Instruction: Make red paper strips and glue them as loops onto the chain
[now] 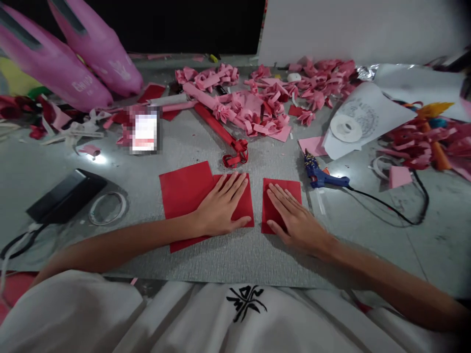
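My left hand (223, 205) lies flat, fingers stretched, on a piece of red paper (243, 184). That piece overlaps a larger red sheet (186, 189) to its left, which passes under my left wrist. Across a narrow gap, my right hand (292, 213) rests flat on another red paper piece (290, 186), its thumb spread apart. Neither hand grips anything. A blue glue gun (326, 177) lies just beyond my right hand, its black cord running right. Beyond the gap is a rolled red paper stick (217, 127) with curled red strips (238, 153) at its near end.
Pink paper flowers (253, 105) heap along the back. Two pink bottles (106, 59) lean at the back left. A black box (68, 196) with cables and a tape ring (108, 208) are at left. A white roll (346, 128) sits on white paper at right.
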`<state>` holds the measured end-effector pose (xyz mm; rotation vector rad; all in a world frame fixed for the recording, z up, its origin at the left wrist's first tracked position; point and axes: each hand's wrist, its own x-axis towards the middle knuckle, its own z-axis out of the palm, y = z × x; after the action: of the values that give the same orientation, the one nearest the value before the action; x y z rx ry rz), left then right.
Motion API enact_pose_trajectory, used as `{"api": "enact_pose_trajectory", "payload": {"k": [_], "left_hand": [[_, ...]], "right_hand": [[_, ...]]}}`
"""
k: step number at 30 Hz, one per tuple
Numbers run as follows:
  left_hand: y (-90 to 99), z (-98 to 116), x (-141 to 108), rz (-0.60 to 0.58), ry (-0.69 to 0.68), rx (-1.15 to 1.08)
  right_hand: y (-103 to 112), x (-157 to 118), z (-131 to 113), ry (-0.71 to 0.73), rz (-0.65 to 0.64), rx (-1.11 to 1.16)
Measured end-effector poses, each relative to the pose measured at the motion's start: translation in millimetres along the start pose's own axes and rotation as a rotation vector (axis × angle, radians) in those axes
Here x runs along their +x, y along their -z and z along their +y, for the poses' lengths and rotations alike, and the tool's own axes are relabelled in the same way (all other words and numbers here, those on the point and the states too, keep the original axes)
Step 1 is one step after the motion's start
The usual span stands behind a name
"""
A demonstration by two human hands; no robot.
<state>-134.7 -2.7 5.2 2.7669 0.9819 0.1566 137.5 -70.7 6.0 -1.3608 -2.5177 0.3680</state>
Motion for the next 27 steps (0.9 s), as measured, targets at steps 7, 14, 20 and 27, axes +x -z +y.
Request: {"api": "enact_pose_trajectory", "payload": {"k": [7,14,20,27], "left_hand": [[2.7,-2,6,0.001,-0.071,-0.025],[2.3,-9,16,0.085,-0.094,-0.084],[1.4,-10,16,0.092,-0.094,-0.075],[0.8,-10,15,0.127,-0.118,-0.063]], "right_hand": [[5,8,13,0.076,0.027,0.050],[6,18,24,0.158,0.172,-0.004],[-1,19,32,0.108,0.229,-0.022],[-9,17,37,0.065,0.189,0.101]]}}
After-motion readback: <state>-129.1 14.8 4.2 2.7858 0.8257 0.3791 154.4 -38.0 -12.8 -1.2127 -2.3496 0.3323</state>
